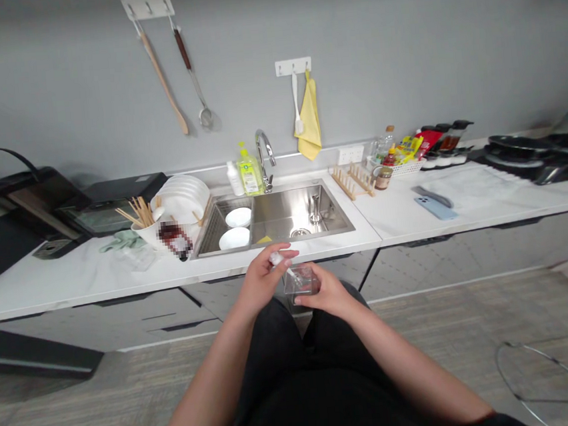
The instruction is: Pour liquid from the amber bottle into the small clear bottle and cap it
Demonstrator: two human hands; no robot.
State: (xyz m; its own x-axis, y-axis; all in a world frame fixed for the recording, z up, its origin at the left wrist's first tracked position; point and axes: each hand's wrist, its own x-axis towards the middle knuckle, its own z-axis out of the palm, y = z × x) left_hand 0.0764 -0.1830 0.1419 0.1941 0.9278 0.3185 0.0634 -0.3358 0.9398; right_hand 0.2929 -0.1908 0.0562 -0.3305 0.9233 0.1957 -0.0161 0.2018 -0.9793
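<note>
In front of my body, just off the counter's edge, both hands are at work. My left hand [261,281] pinches a slim white-handled tool [276,258]. Its pale lower end points down into a clear square container [298,293]; whether it touches the inside is too small to tell. My right hand [329,293] grips that container from the right side, with thumb and fingers around its walls. The exact kind of the white tool does not show. Behind the hands lies the steel sink [276,204] with two white bowls [235,238] at its left.
A faucet [264,158] and a green soap bottle [249,173] stand behind the sink. White plates [182,199] and a bowl of chopsticks [148,233] are to the left. Rightward are a wooden rack [352,181], a jar [384,178], and a blue phone [435,208].
</note>
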